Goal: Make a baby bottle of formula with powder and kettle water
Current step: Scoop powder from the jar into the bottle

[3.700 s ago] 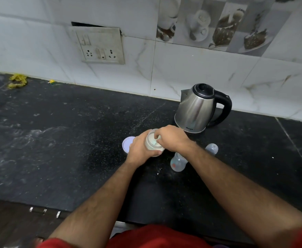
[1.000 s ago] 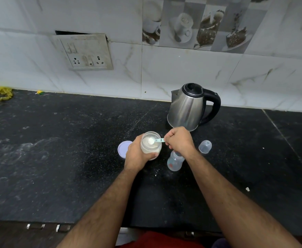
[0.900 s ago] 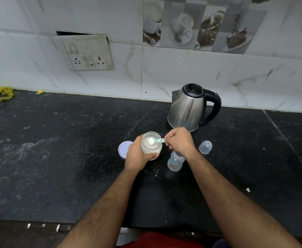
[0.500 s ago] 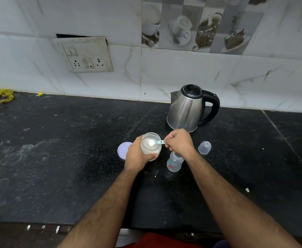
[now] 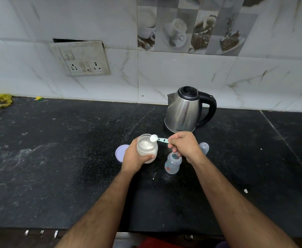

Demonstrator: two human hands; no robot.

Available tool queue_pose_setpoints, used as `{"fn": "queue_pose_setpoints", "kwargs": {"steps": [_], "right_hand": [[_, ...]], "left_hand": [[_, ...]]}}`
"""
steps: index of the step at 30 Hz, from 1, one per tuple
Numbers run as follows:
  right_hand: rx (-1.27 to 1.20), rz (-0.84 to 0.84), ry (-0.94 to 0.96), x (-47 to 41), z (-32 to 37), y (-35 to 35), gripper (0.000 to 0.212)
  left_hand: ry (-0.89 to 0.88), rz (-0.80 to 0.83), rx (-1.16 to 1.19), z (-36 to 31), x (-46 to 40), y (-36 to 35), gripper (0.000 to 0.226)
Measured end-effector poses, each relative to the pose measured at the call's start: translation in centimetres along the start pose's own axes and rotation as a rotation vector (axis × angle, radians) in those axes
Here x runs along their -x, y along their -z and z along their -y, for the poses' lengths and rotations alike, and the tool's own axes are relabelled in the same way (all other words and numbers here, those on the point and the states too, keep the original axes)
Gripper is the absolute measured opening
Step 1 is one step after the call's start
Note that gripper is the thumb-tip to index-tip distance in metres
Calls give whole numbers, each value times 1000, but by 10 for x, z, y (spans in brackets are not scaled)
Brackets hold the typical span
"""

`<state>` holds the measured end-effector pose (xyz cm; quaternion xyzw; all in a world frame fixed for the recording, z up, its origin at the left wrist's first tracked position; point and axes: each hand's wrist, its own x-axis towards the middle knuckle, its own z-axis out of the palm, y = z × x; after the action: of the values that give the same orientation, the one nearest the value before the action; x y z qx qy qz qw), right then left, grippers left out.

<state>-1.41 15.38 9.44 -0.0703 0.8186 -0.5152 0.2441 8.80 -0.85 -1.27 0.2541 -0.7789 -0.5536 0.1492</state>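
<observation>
My left hand (image 5: 135,159) grips one powder jar (image 5: 147,148); my right hand (image 5: 184,145) pinches one heaped scoop (image 5: 158,139). One bottle (image 5: 172,163) at five o'clock, kettle (image 5: 184,110) lettering unreadable.

Black speckled counter (image 5: 57,158), steel-and-black kettle (image 5: 184,111), white powder jar (image 5: 147,148), turquoise scoop (image 5: 160,139), lilac lid (image 5: 120,153).

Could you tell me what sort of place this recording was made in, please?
Most likely a home kitchen. A steel electric kettle stands on a dark stone counter against a tiled wall whose decorative tiles picture cups and cake, with a switch and socket plate set into the wall.
</observation>
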Motion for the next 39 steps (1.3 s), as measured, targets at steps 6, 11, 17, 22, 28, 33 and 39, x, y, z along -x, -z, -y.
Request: {"fn": "queue_pose_setpoints", "kwargs": {"steps": [6,11,17,22,28,33,39], "right_hand": [[-128,11,10,11,-11,25,10],[-163,-8,-17,24,-29,47,7],[-164,-32,-41,31,-56,66,6],[-133,-49,-21,32,-70,69,6],[-15,-130,42,31,-74,65,7],[143,-216,207,34,-74,57,11],[435,-287,452,44,-74,51,6]], "left_hand": [[35,-13,-24,4,2,-3,111],[46,-297,-63,8,34,-11,89],[-185,-280,-4,4,68,-38,22],[-194,-98,-30,-8,62,-61,34],[-198,-23,-52,-15,52,-75,45],[-212,-35,-76,-20,52,-77,50],[-187,-35,-95,-16,51,-78,41]]}}
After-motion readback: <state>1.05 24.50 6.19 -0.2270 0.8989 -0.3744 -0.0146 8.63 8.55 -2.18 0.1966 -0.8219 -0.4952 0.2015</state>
